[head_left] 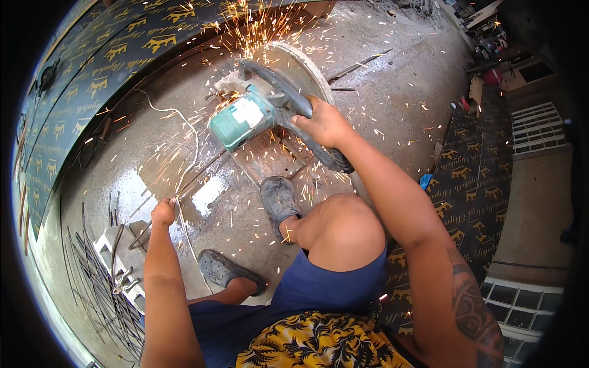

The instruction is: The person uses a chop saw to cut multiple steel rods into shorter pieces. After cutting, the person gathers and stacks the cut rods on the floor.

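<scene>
My right hand (324,124) is wrapped round the black handle of a teal cut-off saw (240,122). Bright sparks (256,29) spray from the saw's far side and scatter widely. The handle and guard hide where the disc meets the metal. At the left, my left hand (163,211) is closed on a thin metal rod (205,168), which runs up to the right beneath the saw's motor. A white cord (195,136) passes right beside this hand.
A bundle of thin rods (92,288) lies at the lower left, beside a pale block (110,245) with metal fittings. Dark printed boards (123,55) edge the far left. My clog-shod foot (279,199) stands near the saw base (261,162). Loose rods (362,64) lie beyond.
</scene>
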The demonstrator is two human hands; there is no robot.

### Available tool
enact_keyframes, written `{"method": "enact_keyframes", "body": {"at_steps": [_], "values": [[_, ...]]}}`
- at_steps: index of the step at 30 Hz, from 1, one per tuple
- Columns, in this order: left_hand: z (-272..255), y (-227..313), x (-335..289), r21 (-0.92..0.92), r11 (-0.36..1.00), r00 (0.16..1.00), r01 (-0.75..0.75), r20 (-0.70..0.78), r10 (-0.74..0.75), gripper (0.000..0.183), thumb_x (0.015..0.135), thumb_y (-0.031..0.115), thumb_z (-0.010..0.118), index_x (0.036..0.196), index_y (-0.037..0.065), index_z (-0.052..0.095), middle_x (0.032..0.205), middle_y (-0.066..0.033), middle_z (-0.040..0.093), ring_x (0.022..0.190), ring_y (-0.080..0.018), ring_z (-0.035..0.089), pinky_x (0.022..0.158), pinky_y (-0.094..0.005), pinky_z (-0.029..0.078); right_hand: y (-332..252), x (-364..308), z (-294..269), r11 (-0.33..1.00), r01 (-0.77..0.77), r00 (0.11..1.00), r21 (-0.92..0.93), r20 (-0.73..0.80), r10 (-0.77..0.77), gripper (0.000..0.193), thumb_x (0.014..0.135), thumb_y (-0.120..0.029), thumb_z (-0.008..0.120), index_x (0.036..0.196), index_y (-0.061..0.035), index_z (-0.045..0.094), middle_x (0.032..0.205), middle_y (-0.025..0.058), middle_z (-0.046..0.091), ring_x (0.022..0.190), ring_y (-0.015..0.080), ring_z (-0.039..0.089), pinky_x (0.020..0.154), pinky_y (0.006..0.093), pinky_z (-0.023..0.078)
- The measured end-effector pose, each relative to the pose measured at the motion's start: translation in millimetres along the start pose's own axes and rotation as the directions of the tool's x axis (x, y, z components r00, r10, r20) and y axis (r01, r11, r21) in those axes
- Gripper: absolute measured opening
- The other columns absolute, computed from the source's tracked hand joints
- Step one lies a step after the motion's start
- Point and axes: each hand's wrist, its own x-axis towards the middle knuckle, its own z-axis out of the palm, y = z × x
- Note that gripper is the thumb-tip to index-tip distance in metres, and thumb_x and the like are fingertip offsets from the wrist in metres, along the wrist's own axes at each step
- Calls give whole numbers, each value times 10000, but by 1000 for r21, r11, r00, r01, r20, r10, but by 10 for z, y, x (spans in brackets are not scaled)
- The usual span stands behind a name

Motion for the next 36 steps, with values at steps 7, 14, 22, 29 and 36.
{"method": "enact_keyframes", "body": {"at_steps": [7,14,22,29,36], "values": [[32,-21,5,5,1000,1000,2,-10,-2,536,1084,537,453,1298,92,661,1253,-266,709,1207,-463,653,1020,-551,501,82,10,92,999,41,999,22,-16,-41,728,911,-384,739,1433,78,530,1274,342,674,1236,451,654,1071,467,511],[1,70,-33,24,1000,1000,-2,27,1,504,1091,508,450,1289,93,655,1269,-227,718,1216,-424,663,1059,-577,462,392,-107,386,996,-33,999,86,-26,35,824,895,-390,751,1495,93,459,1321,353,646,1270,452,634,1103,470,491],[-183,190,-229,19,999,1000,-28,-3,28,537,1084,529,454,1199,64,696,1188,-251,732,1161,-442,678,1012,-547,502,-487,502,-624,994,-40,979,101,204,19,711,936,-510,761,1250,115,635,943,228,744,686,262,727,717,455,589],[-1065,240,-827,8,993,993,-116,14,116,595,1069,548,474,1095,27,759,1063,-268,749,1067,-437,707,938,-534,539,-1516,1405,-1099,970,41,915,-241,399,61,566,974,-609,685,1192,-92,761,1055,136,746,739,223,703,739,419,600],[-1644,-721,-2442,-141,990,999,25,-42,-31,613,1034,637,497,1060,102,796,987,-222,753,992,-445,697,872,-515,544,-1131,1393,-1462,870,282,954,-404,218,-207,709,984,-621,634,1132,64,743,987,259,757,1019,328,727,903,490,537]]}}
